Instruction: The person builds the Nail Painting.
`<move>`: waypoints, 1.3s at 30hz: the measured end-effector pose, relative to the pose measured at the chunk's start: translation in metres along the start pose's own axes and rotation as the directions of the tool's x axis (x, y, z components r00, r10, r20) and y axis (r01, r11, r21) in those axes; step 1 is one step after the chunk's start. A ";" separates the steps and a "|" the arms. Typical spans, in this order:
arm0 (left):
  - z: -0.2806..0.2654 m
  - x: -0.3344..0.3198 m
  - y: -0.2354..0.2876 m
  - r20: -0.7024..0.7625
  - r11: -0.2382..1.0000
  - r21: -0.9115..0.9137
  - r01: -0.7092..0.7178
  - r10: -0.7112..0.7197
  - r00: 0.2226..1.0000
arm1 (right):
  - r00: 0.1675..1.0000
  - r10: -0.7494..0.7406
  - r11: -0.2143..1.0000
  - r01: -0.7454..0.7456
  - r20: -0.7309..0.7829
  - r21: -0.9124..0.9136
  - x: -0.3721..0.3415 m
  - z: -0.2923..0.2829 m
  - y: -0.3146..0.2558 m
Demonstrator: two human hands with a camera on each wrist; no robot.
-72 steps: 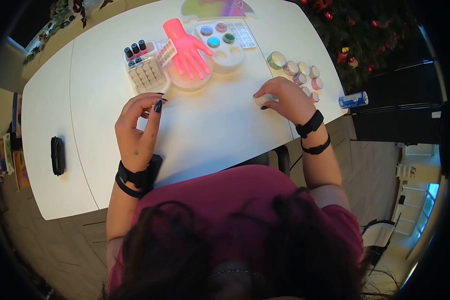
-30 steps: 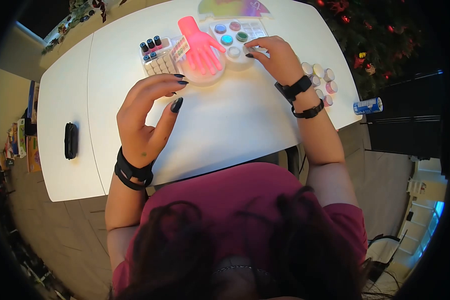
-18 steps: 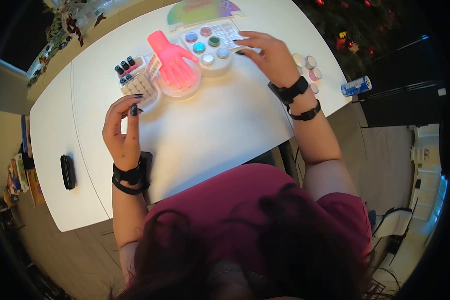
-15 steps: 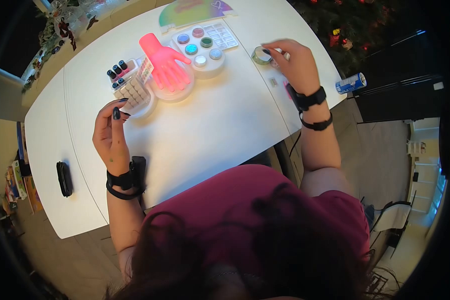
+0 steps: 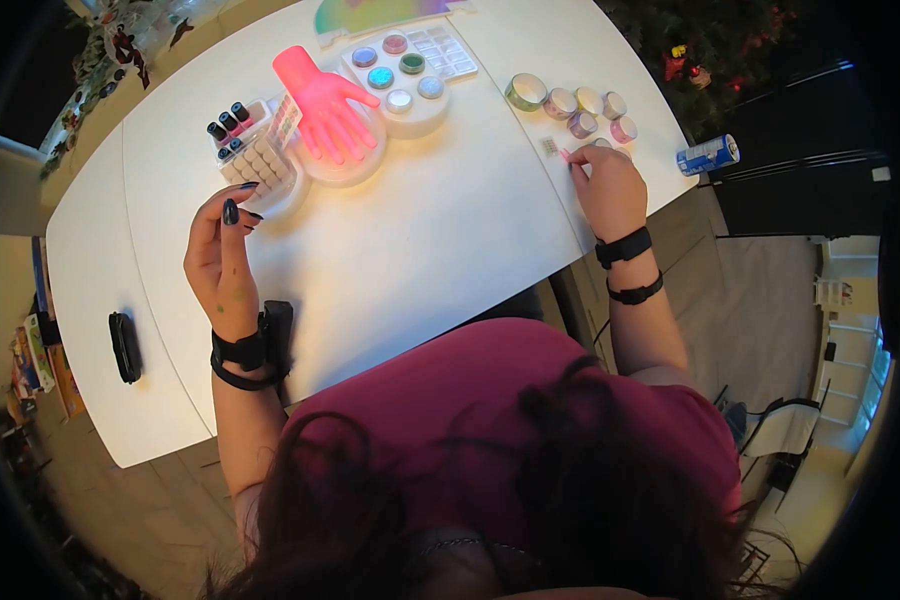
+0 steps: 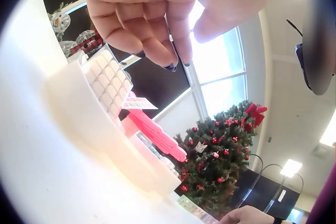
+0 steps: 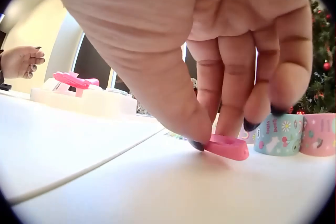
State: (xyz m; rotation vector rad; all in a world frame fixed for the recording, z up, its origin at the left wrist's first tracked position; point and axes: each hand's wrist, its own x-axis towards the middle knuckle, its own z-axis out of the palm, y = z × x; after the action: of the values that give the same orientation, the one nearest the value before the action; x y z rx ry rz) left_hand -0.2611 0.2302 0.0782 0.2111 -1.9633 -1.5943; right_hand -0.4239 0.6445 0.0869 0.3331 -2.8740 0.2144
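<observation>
My right hand [image 5: 612, 190] is low at the table's right side, pinching a small pink plastic piece [image 7: 228, 148] between thumb and finger. Beside it stand several rolls of patterned tape, including a teal roll [image 7: 278, 136]. The left hand [image 5: 220, 255] is raised with loosely curled fingers and nothing in them, near the clear box of round white pieces [image 5: 260, 168]. A pink model hand [image 5: 320, 105] lies on a white base. To its right, a rounded white tray [image 5: 415, 128] holds several small round pots, among them a white pot [image 5: 400, 100].
Dark-capped bottles [image 5: 228, 122] stand behind the box. A white grid palette [image 5: 445, 50] and a pastel board [image 5: 380, 15] lie at the back. A blue can [image 5: 708, 155] lies at the right edge, and a black case [image 5: 125, 347] at the left.
My right hand carried a small round pot to the white tray, let it go there, then came back right and down to the pink piece by the tape rolls. The left hand stayed raised.
</observation>
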 end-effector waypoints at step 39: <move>-0.004 0.003 0.006 0.045 0.997 0.075 -0.006 0.003 0.999 | 0.836 -0.536 0.719 0.378 0.118 0.583 0.106 -0.060 -0.157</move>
State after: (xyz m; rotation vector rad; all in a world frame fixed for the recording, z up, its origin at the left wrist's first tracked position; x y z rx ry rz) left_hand -0.2597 0.2271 0.0849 0.2021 -2.0588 -1.5361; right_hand -0.4732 0.4812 0.1894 1.2708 -2.8056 0.9576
